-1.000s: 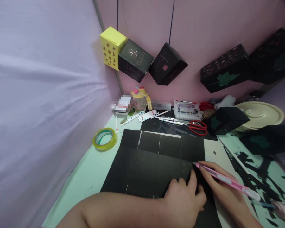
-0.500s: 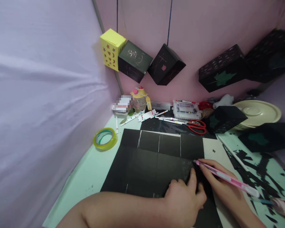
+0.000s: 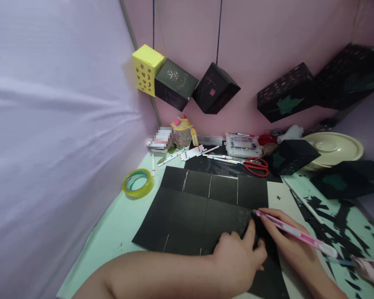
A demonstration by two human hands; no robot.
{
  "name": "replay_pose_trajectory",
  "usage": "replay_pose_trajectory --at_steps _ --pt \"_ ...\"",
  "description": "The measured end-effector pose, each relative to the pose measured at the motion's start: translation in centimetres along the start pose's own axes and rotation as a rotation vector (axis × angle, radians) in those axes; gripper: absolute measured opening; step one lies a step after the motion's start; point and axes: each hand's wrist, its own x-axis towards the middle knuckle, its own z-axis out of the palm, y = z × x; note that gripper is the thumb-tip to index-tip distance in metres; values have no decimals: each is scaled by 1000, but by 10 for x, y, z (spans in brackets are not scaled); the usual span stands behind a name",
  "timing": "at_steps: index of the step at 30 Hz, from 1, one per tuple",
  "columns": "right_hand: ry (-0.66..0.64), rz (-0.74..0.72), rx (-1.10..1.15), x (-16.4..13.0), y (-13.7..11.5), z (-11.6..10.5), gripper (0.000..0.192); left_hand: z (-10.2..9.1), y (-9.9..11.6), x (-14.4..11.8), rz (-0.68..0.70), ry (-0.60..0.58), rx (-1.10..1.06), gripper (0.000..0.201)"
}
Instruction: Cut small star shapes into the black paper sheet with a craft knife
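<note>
A large black paper sheet [image 3: 199, 211] with thin white lines lies flat on the pale green table [image 3: 118, 232]. My left hand [image 3: 238, 259] rests on its near right part, fingers curled, pressing the sheet down. My right hand [image 3: 286, 245] holds a pink and white craft knife [image 3: 294, 233] like a pen. The knife's tip touches the sheet just beyond my left index finger, near the sheet's right edge.
A yellow-green tape roll [image 3: 138, 182] sits at the left. Markers [image 3: 193, 153], red scissors [image 3: 257, 166], a clear case [image 3: 242, 145] and a black paper box [image 3: 291, 155] line the back. Black scraps [image 3: 333, 224] litter the right. Paper lanterns [image 3: 215, 88] hang on the pink wall. A cream lid [image 3: 333, 147] lies far right.
The view has tilted slightly, so the sheet and hands sit a little lower and left. Both hands keep their hold and position on the sheet; the knife tip has barely moved.
</note>
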Motion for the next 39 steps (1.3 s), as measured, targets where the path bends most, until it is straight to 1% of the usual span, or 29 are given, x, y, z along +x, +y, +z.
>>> replay_pose_trajectory --at_steps 3,6,13,17,21,24,27,31,33,35,37,39 --pt "1 15 2 1 3 0 27 -1 -3 -1 8 3 -8 54" --pt "2 29 9 2 5 -1 27 -2 -5 -2 0 32 -8 53" --pt "24 100 29 2 1 -2 28 -4 -2 -2 -18 63 -21 59" --pt "23 99 42 2 -2 -3 27 -4 -2 -2 -8 57 -15 63" --pt "34 86 28 -1 -3 -5 27 -4 -4 -2 -6 49 -11 63" --pt "82 62 7 -3 -2 -6 30 -4 -4 -3 -10 50 -1 65" --pt "161 47 13 -3 1 -6 28 -5 -3 -3 -29 70 27 70" --pt "227 80 23 -1 1 -6 24 -5 -3 -4 -34 84 39 71" --pt "220 83 20 1 0 -6 24 -5 -3 -4 -31 87 39 70" --pt "178 72 23 3 -1 -6 25 -5 -3 -3 -36 87 39 70" --pt "138 59 34 5 0 -5 28 -5 -2 -3 -48 86 38 72" --pt "133 56 50 7 0 -5 29 -5 -2 -3 -60 81 36 76"
